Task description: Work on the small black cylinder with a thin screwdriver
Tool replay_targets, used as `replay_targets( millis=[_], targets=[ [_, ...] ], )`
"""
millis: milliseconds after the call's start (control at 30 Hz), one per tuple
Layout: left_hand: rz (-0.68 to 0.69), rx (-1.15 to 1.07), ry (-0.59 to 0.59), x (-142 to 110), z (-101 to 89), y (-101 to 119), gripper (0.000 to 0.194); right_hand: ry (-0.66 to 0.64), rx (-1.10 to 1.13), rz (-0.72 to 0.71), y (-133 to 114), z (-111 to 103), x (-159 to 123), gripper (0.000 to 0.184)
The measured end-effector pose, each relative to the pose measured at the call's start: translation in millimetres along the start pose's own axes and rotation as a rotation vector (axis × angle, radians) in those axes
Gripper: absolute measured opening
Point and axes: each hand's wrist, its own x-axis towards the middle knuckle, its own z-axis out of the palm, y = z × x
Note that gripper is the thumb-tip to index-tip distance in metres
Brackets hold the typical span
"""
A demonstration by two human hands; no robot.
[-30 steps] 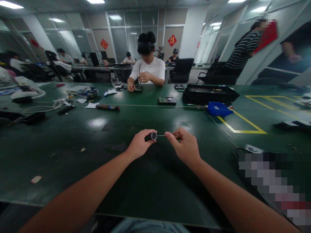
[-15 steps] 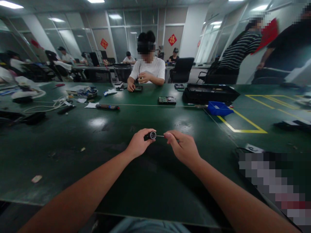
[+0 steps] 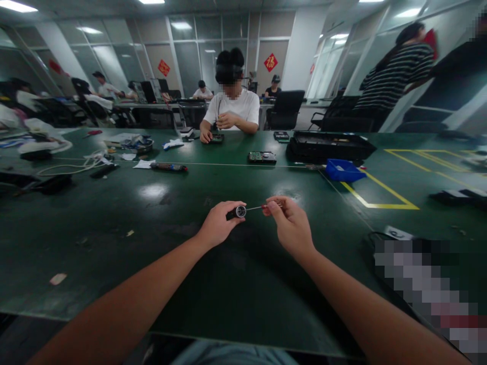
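My left hand (image 3: 218, 225) is closed around a small black cylindrical part (image 3: 236, 212) with a round silver face, held just above the green table (image 3: 152, 243). My right hand (image 3: 289, 225) pinches a thin screwdriver (image 3: 261, 207) with a red collar near its handle. The metal tip points left and meets the silver face of the part. Both forearms reach in from the bottom of the view.
A person in a white shirt (image 3: 232, 109) sits across the table over a small device (image 3: 216, 138). A circuit board (image 3: 262, 157), a black case (image 3: 329, 146), a blue tray (image 3: 342, 171) and yellow floor-tape lines (image 3: 380, 195) lie beyond. Cables and clutter (image 3: 76, 162) fill the left.
My right hand has risen slightly and drawn back to the right, showing more of the screwdriver's shaft and its red collar. The left hand and part stay put.
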Motion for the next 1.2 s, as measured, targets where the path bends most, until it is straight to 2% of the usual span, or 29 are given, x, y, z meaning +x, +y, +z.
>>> replay_targets(
  millis=[167, 267, 367, 533, 733, 933, 1100, 1200],
  targets=[
    [0.106, 0.105, -0.053, 4.0, -2.8, -1.8, 0.033, 0.064, 0.286, 0.166, 15.5, 2.0, 8.7, 0.031],
    [0.108, 0.162, -0.061, 6.3, -4.2, -4.3, 0.033, 0.063, 0.287, 0.227, 20.0, 2.4, 10.2, 0.031],
    [0.098, 0.152, -0.037, 6.8, -4.6, -6.0, 0.035, 0.100, 0.135, 0.148, 16.7, 2.4, 7.7, 0.029],
    [0.062, 0.137, -0.036, 4.8, -3.6, -3.6, 0.038, 0.097, 0.042, 0.047, 5.7, 2.8, 1.9, 0.029],
    [0.062, 0.131, -0.039, 3.0, -2.8, -0.2, 0.039, 0.061, -0.044, 0.008, -1.4, 2.6, -1.4, 0.027],
    [0.057, 0.110, -0.043, 2.1, -2.8, -1.0, 0.038, 0.023, -0.279, -0.021, -9.9, -2.3, -2.6, 0.028],
    [0.054, 0.110, -0.058, 2.1, -3.2, -2.4, 0.038, -0.054, -0.260, -0.093, -12.6, -3.8, -3.1, 0.012],
    [0.056, 0.117, -0.064, 2.4, -3.8, -2.3, 0.038, -0.112, -0.286, -0.130, -12.5, -4.7, -3.5, 0.013]
  ],
)
